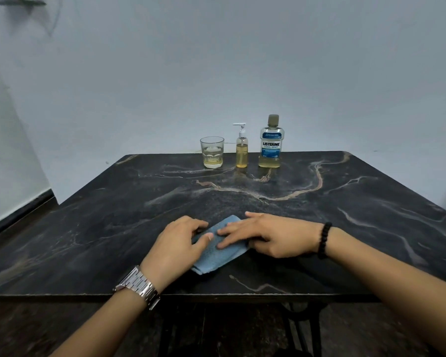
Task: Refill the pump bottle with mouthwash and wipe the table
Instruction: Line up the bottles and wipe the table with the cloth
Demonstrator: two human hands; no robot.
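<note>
Both hands press a blue cloth (218, 247) flat on the counter (88, 228). The left hand (177, 247) has a narrow, curled grip on it. The right hand (267, 234) lies wide on top.

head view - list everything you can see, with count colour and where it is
table: one, black marble look with pale veins, fills the foreground
glass: one, clear, a little yellowish liquid, far edge, leftmost
pump bottle: one, clear with white pump, yellow liquid, far edge, middle
mouthwash bottle: one, blue label, capped, far edge, rightmost
cloth: one, blue, folded, near edge under both hands
left hand: on the cloth, silver watch
right hand: fingers flat on the cloth, black bead bracelet
</note>
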